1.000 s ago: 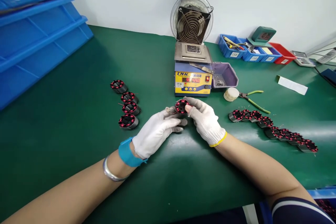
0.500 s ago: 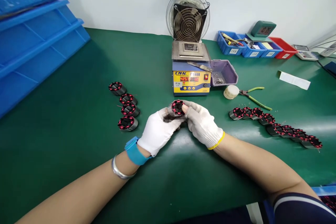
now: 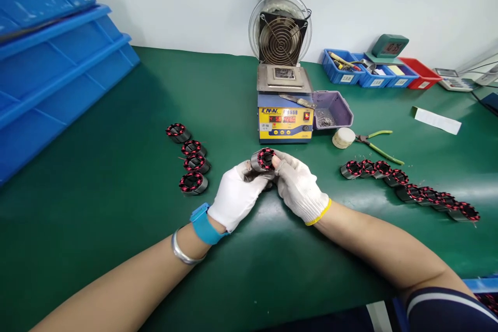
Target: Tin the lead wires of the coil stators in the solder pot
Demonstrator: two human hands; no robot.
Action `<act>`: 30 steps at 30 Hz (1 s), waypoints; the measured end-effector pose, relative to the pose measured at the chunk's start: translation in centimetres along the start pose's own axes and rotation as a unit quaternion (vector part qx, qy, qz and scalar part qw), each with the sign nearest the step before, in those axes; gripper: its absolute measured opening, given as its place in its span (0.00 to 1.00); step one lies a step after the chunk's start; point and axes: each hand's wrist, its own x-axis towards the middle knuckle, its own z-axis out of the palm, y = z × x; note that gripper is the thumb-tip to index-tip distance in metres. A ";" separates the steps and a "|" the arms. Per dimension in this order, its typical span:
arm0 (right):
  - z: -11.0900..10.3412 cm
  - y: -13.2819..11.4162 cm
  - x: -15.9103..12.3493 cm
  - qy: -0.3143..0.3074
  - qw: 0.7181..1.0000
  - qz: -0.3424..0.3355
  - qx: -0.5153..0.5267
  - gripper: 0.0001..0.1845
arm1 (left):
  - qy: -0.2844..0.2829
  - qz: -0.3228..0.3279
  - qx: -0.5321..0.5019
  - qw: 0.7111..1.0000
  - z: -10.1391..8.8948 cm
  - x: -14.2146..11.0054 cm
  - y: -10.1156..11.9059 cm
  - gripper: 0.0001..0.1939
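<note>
Between my two gloved hands is a motor stator (image 3: 263, 160), a dark metal ring with red and black windings facing up. My left hand (image 3: 238, 193), in a white glove, is closed around its left side. On its right rim press the thumb and fingers of my right hand (image 3: 299, 182), whose knitted glove has a yellow cuff. The undersides of the fingers are hidden. Just behind the hands stands a solder pot (image 3: 285, 118) with a yellow front, a lit red display and a metal top.
Several stators (image 3: 193, 183) stand in a column at left, and another row of stators (image 3: 397, 177) runs along the right. Green-handled cutters (image 3: 379, 146) lie beside a round pale pad (image 3: 344, 137). A purple bin (image 3: 333, 109), a fan (image 3: 282, 39) and stacked blue crates (image 3: 58, 72) stand farther back.
The view has shifted slightly, so the things on the table appear a little lower and farther right. Both hands keep hold of the stator, with hardly any change in grip.
</note>
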 end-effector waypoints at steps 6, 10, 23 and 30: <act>0.3 -0.5 0.0 -0.003 1.000 -0.001 0.000 0.23 | -0.041 -0.023 -0.021 0.999 -0.2 -0.1 0.1 0.22; 0.4 -0.6 -0.2 -0.003 1.000 0.016 -0.002 0.24 | -0.071 -0.077 -0.090 0.990 -0.5 0.0 0.1 0.17; -0.2 -0.4 -0.2 -0.007 1.000 0.005 -0.026 0.24 | -0.110 -0.095 -0.051 0.988 -0.5 -0.6 0.5 0.14; -0.6 -0.2 0.1 0.024 0.998 -0.009 -0.051 0.25 | -0.048 -0.092 0.033 0.994 -0.2 -1.3 1.1 0.18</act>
